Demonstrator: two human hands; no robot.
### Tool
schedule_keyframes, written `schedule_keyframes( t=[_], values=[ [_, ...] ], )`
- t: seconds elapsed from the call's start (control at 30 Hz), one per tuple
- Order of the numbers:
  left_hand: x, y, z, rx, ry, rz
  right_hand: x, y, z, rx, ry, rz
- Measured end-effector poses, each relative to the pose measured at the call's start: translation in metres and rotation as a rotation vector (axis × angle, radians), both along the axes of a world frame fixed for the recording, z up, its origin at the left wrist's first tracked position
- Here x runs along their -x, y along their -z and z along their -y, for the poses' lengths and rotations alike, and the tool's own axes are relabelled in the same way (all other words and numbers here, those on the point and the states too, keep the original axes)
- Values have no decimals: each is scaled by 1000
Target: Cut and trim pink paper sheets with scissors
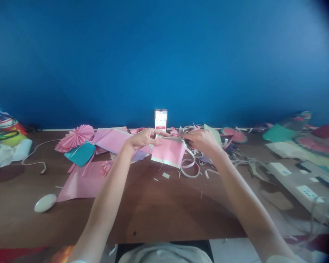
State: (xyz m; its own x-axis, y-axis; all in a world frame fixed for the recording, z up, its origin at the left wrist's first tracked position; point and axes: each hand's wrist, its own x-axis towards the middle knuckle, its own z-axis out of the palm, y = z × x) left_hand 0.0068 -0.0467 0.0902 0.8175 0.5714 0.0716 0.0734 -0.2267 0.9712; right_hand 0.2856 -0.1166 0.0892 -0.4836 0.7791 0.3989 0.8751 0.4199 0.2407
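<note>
A piece of pink paper [168, 150] with pale bands along its top and bottom edges is held up above the table, slightly tilted. My left hand [146, 138] grips its upper left corner, thumb and fingers closed on it. At the upper right corner my right hand [201, 139] has its fingers pinched together on the paper's edge; the fingertips are small and blurred. Just below that hand hangs or lies a curled white strip [191, 176], with some pink on its inner side. Small paper scraps [166, 175] lie on the table beneath the paper.
A phone [161, 119] stands upright by the blue wall. Left are a pleated pink fan [78, 137], teal paper [80, 153], pink sheets [82, 182], a white oval object [45, 203] and a cable [34, 153]. To the right, a power strip [296, 186] lies among paper scraps.
</note>
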Motion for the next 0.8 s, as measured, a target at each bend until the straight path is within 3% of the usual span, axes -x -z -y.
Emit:
schedule_keyframes(
  t=[0.4,0.8],
  values=[
    [-13,11,-2,136,14,108,6,5,-2,29,19,20],
    [-11,4,3,128,8,110,2,-2,2,-11,48,26]
  ],
)
